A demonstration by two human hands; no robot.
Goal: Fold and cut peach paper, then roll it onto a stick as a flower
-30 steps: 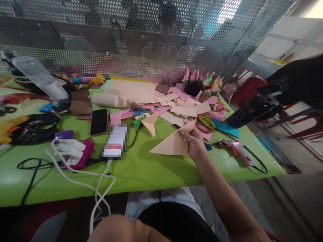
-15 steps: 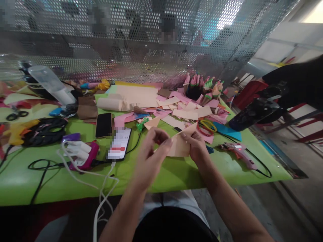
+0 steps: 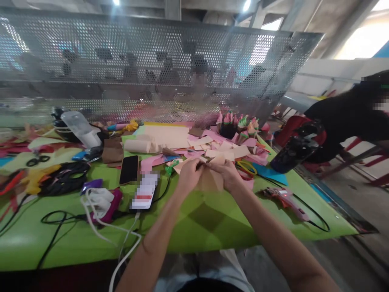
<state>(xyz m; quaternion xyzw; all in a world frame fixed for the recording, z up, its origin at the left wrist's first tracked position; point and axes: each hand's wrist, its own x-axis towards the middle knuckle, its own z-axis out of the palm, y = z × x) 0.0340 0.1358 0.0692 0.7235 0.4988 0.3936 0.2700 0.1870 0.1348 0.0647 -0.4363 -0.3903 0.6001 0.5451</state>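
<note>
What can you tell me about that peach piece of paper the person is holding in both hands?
The peach paper is a thin, matte craft sheet, held up above the green table rather than lying on it. The left hand and right hand pinch its upper edge from either side, fingertips close together. Its lower part hangs down to a point, looks creased, and casts a diamond-shaped shadow on the table below.

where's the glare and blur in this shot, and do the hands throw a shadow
Head view: glare blows out the window at top right; the perforated metal screen is hazy; both hands holding the peach paper piece cast a dark diamond shadow on the green table.
</note>
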